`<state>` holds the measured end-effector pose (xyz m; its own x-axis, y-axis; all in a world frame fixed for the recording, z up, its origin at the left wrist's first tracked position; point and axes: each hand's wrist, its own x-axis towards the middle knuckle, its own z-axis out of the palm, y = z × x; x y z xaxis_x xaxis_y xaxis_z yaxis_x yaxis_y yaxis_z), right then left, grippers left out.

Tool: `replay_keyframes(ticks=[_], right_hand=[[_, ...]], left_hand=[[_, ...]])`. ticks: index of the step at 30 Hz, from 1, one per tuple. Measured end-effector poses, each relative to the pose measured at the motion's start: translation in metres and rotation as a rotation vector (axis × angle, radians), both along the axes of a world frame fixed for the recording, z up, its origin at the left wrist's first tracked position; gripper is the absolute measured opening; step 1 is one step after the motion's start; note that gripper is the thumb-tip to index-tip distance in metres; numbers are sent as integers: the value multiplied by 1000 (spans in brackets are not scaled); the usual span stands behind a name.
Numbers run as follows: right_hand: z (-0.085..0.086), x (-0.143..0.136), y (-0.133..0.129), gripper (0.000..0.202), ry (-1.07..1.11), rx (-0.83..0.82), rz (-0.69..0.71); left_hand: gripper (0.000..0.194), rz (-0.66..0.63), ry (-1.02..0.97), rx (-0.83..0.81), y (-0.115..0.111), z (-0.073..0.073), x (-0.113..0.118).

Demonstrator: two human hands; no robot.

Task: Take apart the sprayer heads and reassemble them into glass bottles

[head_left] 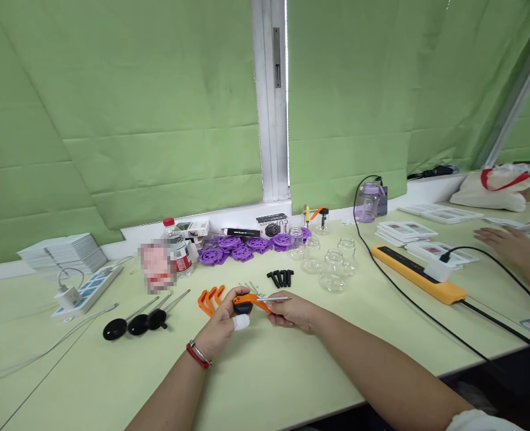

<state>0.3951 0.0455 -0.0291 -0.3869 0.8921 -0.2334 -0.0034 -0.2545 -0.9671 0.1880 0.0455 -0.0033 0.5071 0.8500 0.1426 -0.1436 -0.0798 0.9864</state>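
Closed around a black round part (243,307) is my left hand (224,317), its thumb wrapped in white. An orange crank handle (248,298) lies across that part and reaches to my right hand (294,311), whose fingers pinch its far end. A thin metal rod (276,299) runs along my right fingers; whether it is a tool or a shaft I cannot tell. Left of my hands lie several loose orange handles (209,299). Behind my hands are several short black pieces (280,278) and a few thin metal pins, partly hidden by my fingers.
Black discs with metal shafts (139,324) lie at left, near a white power strip (89,291). Purple wheel-like parts (240,248), a water bottle (180,254) and glass jars (334,269) stand farther back. An orange power strip (417,275) and another person's hand (500,245) are at right.
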Motion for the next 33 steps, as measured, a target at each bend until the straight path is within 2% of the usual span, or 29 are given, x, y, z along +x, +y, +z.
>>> replay_keyframes(ticks=[5,12,18,23,28,33], right_hand=[[-2,-2,2,26,-9,5,-14],[0,-5,0,22,-51,-7,-29],[2,-4,-1,27,-60,44,-45],[-3,-2,1,19,-111,65,-68],[-11,-1,3,20,-168,139,-37],[-10,-1,2,22,-210,179,-18]], left_hand=[[34,17,-180,-128,1,-2,2],[28,14,-190,-204,1,-2,5],[28,180,-271,-207,7,5,0],[26,330,-406,-199,18,6,-12],[22,344,-452,-168,21,4,-17],[19,343,-475,-185,22,3,-15]])
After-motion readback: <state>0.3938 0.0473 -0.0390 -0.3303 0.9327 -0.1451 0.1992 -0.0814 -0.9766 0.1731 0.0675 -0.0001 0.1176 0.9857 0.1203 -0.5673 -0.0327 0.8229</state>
